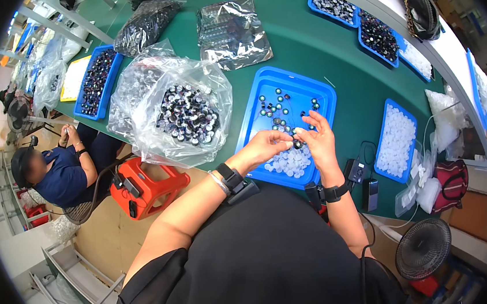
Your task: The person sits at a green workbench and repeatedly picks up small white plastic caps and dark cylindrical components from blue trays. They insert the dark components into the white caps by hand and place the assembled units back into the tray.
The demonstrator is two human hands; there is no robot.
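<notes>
A small dark cap is pinched between the fingers of the left hand and right hand, above a blue tray of loose caps on the green counter

**Green table: surface contents**

We note a green table bearing a blue tray just before us, a clear bag of dark caps to its left, a flat foil-like bag beyond, a tray of white pieces right, and further blue trays along both edges.
</notes>
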